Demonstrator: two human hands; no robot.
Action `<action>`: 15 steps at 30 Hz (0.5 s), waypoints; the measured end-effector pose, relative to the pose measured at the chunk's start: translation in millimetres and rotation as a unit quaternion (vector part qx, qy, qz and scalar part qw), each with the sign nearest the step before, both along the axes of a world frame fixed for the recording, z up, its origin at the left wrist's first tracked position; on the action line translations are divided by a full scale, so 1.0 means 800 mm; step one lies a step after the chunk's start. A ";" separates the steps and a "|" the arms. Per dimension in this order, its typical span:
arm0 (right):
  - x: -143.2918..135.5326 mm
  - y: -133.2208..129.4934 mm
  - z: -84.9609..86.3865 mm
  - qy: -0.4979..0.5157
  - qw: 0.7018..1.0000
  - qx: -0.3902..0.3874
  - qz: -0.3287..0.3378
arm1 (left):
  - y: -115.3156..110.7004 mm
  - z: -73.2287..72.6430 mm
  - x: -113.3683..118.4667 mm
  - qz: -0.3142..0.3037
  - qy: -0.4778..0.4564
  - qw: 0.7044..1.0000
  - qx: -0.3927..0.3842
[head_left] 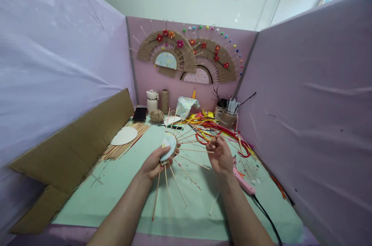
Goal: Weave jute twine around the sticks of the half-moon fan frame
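My left hand point(153, 164) grips a small half-round piece point(171, 150) covered in pale blue patterned fabric, thumb on its face. Thin wooden sticks point(192, 161) fan out from its curved edge, to the right and down toward me. To the right of it, my right hand point(220, 157) is raised with thumb and fingers pinched together near the stick tips. Whatever lies between those fingers is too small to make out. A pink hot glue gun point(244, 184) with a black cord lies beside my right wrist.
A cardboard sheet point(69, 153) leans at the left, near loose sticks point(136, 139) and a white oval point(124, 136). Behind are a twine ball point(157, 116), a phone point(140, 114), a white jar point(152, 101) and red and yellow pipe cleaners point(213, 125). Decorated fans point(165, 44) hang on the back panel.
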State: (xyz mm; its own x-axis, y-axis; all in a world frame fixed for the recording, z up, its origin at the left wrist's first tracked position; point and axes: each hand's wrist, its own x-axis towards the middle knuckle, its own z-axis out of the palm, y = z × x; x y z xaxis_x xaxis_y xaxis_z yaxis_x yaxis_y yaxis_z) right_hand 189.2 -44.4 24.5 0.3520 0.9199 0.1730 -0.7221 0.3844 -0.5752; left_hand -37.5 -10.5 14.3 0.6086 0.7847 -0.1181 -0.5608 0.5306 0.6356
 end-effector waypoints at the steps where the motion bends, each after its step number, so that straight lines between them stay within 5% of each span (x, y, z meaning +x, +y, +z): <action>1: 0.001 -0.001 0.001 -0.021 0.999 0.013 -0.023 | 0.001 0.000 0.000 0.000 0.008 1.000 -0.005; 9: 0.010 -0.008 0.009 -0.043 0.996 0.046 -0.060 | -0.003 0.003 0.003 -0.019 0.060 0.998 -0.013; 15: 0.014 -0.003 0.006 0.042 0.999 -0.024 -0.005 | -0.007 0.005 0.003 -0.029 0.065 0.997 -0.004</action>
